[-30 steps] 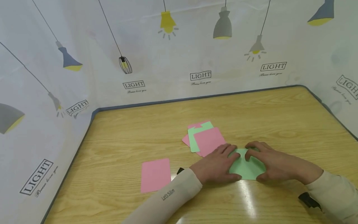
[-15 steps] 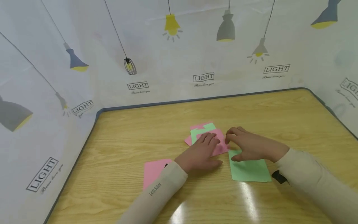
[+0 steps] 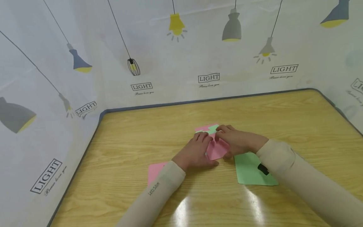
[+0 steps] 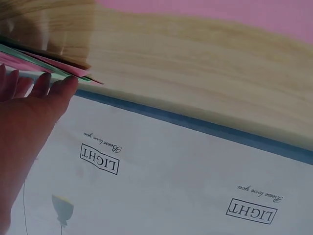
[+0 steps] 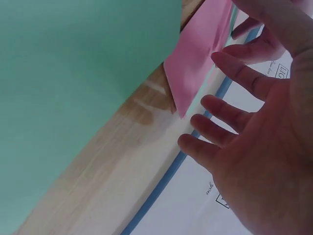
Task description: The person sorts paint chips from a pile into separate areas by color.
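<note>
In the head view, a pink paper card (image 3: 217,150) lies on top of a loose pile, between my two hands. My left hand (image 3: 194,153) rests at the pile's left side, its fingers over the card's edge. On the right side, my right hand (image 3: 241,142) has its loosely bent fingers at the same card. A green card (image 3: 213,128) and more pink paper show behind. The left wrist view shows the fingertips of my left hand (image 4: 41,107) by the pile's layered edges (image 4: 54,63). My right hand (image 5: 259,117) appears spread beside the pink card (image 5: 195,63) in the right wrist view.
Green cards (image 3: 249,171) lie together under my right forearm. Another pink card (image 3: 154,171) is partly covered by my left sleeve. The wooden table (image 3: 141,135) is bordered by a white printed curtain (image 3: 170,63) with a dark blue edge.
Both hands have left the green cards and moved left and away from me to the pile. The green cards stay squared near the right; my right hand has closed in on the pink card.
</note>
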The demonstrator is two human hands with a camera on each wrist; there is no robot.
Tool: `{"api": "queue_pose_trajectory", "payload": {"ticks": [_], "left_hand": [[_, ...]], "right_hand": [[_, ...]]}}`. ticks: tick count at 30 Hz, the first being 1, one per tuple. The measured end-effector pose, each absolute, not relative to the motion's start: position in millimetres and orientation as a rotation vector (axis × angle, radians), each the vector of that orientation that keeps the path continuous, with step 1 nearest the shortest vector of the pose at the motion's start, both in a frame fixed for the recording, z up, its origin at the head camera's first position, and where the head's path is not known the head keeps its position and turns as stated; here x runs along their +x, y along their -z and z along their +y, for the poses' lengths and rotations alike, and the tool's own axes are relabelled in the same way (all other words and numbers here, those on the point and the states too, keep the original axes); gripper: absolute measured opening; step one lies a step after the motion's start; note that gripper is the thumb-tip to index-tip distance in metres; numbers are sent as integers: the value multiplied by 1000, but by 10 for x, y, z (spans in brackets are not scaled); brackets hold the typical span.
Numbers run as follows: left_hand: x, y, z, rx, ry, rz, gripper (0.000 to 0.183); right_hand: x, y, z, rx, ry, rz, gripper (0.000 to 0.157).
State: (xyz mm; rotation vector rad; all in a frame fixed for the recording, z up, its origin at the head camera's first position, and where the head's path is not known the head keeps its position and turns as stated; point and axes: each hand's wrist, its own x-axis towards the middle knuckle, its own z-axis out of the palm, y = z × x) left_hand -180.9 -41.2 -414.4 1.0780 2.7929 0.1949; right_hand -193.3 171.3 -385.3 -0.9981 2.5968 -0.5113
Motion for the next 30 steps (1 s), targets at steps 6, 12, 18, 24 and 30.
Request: {"api": "queue_pose_trajectory", "payload": {"ticks": [6, 12, 18, 24, 30], "left_hand": [[-1830, 4124, -421, 1091, -185, 2784, 66], [-1834, 4093, -416, 1123, -176, 2770, 62], [-1829, 4104, -404, 1113, -157, 2771, 64], [-1824, 4121, -400, 1096, -163, 2786, 60], [-1833, 4128, -404, 1084, -170, 2790, 61]], "right_hand": [[-1983, 3923, 1726, -1018, 484, 2601, 47], [-1992, 3962, 1736, -1052, 514, 2621, 47], [-1987, 4021, 1726, -1087, 504, 2664, 51], [-1975, 4067, 1702, -1102, 545, 2694, 56], [-1968, 4056, 1689, -1111, 541, 2709, 60]]}}
